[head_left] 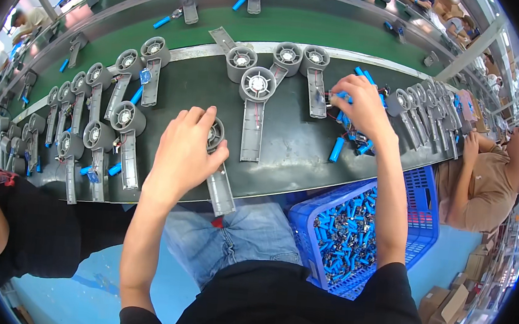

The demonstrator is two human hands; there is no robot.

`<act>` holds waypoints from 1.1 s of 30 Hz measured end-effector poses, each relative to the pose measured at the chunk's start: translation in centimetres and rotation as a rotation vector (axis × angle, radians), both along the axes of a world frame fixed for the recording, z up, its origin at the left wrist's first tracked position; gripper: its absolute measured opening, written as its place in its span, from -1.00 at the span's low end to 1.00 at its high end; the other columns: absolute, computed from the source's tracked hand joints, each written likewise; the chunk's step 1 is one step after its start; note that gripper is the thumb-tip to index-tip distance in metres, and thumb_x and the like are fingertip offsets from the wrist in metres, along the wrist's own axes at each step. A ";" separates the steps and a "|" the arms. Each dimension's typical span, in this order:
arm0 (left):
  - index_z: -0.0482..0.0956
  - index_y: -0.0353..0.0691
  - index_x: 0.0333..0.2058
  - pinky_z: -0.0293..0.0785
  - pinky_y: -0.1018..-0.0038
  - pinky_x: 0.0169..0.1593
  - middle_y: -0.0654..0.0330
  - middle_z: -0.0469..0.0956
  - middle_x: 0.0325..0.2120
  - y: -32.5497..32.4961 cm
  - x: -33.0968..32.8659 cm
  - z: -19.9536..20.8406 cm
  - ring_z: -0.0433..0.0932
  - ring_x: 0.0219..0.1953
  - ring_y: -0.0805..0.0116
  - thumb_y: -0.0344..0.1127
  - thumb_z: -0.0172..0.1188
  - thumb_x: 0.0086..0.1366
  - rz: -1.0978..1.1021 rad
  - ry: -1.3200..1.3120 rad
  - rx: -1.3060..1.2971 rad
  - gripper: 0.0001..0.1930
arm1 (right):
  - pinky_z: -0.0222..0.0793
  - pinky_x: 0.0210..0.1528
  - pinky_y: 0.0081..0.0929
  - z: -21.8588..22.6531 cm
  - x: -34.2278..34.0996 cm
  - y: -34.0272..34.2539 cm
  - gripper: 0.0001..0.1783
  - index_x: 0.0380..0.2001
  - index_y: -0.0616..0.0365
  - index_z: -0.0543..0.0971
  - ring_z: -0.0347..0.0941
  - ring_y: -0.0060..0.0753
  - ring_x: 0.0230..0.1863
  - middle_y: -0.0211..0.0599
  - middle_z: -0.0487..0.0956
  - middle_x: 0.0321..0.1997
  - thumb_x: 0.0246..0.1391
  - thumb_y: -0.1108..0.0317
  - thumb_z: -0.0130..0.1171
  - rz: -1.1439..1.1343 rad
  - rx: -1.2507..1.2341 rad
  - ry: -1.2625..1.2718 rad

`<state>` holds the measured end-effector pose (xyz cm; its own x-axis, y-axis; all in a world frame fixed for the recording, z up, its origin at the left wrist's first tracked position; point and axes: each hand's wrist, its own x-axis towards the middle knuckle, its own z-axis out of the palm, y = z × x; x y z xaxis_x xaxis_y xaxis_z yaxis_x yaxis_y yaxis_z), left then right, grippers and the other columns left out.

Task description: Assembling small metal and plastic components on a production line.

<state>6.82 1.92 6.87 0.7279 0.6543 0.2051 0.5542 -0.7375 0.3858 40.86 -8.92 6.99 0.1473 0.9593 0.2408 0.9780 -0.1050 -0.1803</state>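
My left hand (183, 153) rests on a grey fan housing with a long handle (220, 186) at the near edge of the dark work surface (291, 149), gripping its round head. My right hand (358, 106) reaches into a small pile of blue cylindrical battery cells (353, 136) on the surface and pinches one with wires. Another grey fan housing (255, 109) lies between the two hands.
Many grey fan housings (121, 122) lie in rows at left, back and right (428, 109). A blue crate of battery cells (358, 232) sits by my right knee. A green conveyor belt (320, 28) runs behind. Other people sit at left and right (485, 188).
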 end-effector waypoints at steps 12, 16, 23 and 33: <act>0.62 -0.29 0.01 0.42 0.34 0.13 0.02 0.59 0.00 -2.2 -0.5 2.1 0.55 0.05 0.12 -0.48 0.27 0.19 -0.124 -0.578 -0.047 -0.63 | 0.40 -0.28 -0.55 4.2 -8.4 -0.8 -0.67 -0.34 0.33 0.64 0.49 -0.61 -0.41 -0.37 0.62 -0.41 0.31 0.23 0.13 0.181 -0.029 1.168; 0.60 -0.32 0.04 0.38 0.31 0.19 -0.03 0.57 0.04 -2.6 -1.0 3.2 0.52 0.10 0.09 -0.51 0.25 0.15 -0.318 -0.679 -0.202 -0.58 | 0.36 -0.39 -0.60 4.1 -13.3 -0.3 -0.69 -0.32 0.31 0.64 0.45 -0.64 -0.47 -0.40 0.58 -0.48 0.34 0.24 0.11 0.387 -0.379 1.410; 0.59 -0.35 0.07 0.49 0.33 0.12 0.00 0.64 -0.04 -3.8 -4.1 0.6 0.63 -0.01 0.14 -0.56 0.27 0.17 -0.287 -0.809 -0.515 -0.56 | 0.36 -0.37 -0.43 3.0 -18.5 0.2 -0.82 -0.30 0.29 0.56 0.45 -0.42 -0.46 -0.33 0.55 -0.48 0.25 0.36 0.12 0.555 -0.323 0.971; 0.50 -0.48 0.05 0.56 0.42 -0.06 -0.13 0.61 -0.07 -5.4 -7.2 -1.0 0.68 -0.11 0.19 -0.39 -0.09 0.50 0.053 -1.173 -0.674 -0.68 | 0.33 -0.27 -0.55 0.2 -18.3 -0.6 -0.83 -0.22 0.26 0.66 0.44 -0.50 -0.34 -0.34 0.55 -0.31 0.11 0.47 0.26 0.320 -0.022 0.947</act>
<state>-0.36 -3.52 5.91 0.3182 0.8946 0.3136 -0.3265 -0.2072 0.9222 22.60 -9.53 7.22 0.0033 0.9902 0.1396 0.4147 0.1256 -0.9012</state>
